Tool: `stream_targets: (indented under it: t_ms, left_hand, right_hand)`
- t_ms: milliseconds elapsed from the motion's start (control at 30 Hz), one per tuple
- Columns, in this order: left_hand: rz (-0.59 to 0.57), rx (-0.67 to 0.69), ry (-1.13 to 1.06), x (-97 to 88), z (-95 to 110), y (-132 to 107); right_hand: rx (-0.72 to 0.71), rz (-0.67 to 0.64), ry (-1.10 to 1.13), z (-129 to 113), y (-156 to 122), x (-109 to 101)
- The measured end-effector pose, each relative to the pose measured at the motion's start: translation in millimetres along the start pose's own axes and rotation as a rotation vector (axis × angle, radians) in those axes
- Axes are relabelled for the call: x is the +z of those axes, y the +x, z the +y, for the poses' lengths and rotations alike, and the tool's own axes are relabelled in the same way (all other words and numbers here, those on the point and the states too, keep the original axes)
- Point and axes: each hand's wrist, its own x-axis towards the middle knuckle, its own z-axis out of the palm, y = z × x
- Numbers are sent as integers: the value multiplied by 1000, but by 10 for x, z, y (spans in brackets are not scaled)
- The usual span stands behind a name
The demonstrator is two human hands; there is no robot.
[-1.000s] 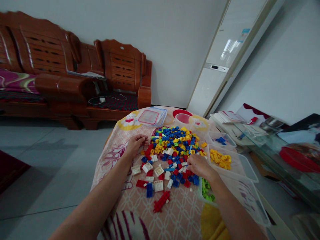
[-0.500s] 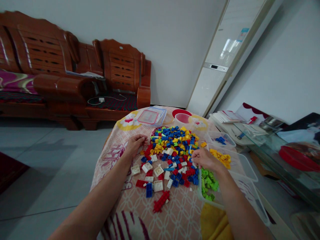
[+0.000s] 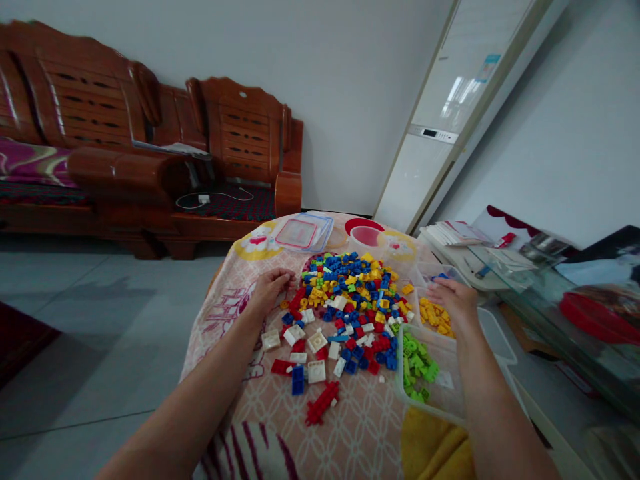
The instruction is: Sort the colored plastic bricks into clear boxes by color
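Note:
A heap of small red, blue, yellow, white and green toy bricks [image 3: 350, 300] lies on a pink patterned cloth [image 3: 280, 413] over a round table. My left hand [image 3: 271, 287] rests at the heap's left edge, fingers curled onto the cloth, with nothing clearly in it. Over the clear box of yellow bricks [image 3: 436, 317] hovers my right hand [image 3: 453, 297], its fingers loosely spread and pointing left. A clear box with green bricks [image 3: 420, 373] sits just nearer me, and another with blue bricks [image 3: 440, 275] lies beyond the hand.
Clear lids [image 3: 303, 233] and a red-rimmed tub [image 3: 365, 235] sit at the table's far side. A wooden sofa [image 3: 125, 153] stands behind on the left, a tall white air conditioner [image 3: 440, 127] in the corner, and a glass table [image 3: 550, 287] with papers on the right.
My right hand has moved from the red and blue bricks near the heap's front to the right and away, and is now over the yellow-brick box. The left hand has stayed put.

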Motion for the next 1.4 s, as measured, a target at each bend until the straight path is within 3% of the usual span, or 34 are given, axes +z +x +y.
stream_targets:
  t_ms: [67,167,300,433,600,833,967,1100,1267,1400]
  left_hand:
    - [2,0,11,-6,-6,4]
    - [4,2,20,-18,-23,13]
    - [-11,7,-6,-29,-42,21]
    - [-4,8,-19,-26,-44,19]
    - [-3,6,-18,-17,-25,5]
    - [-5,6,-23,-2,-5,-6]
    - [-9,6,-29,-12,-25,8]
    - [-11,8,-26,-27,-44,22]
    - [-10,3,-16,-22,-37,21]
    - [-7,2,-21,-9,-12,7]
  right_hand:
    - [-35,-283,-257,-124,-161,95]
    - [-279,-621,-661,-380,-484,285]
    - [-510,-797,-1159,-564,-868,437]
    - [-622,-817,-1372,-373,-1080,430]
    - [-771,-691,-1404,-114,-1245,459]
    - [-741,-697,-1447,-251,-1363,575]
    - [-748,-732,-1302,-140,-1252,624]
    - [-616,-773,-1033,-71,-1065,732]
    - [-512,-758,-664,-205,-879,749]
    - [-524,-715,-666,-296,-812,675]
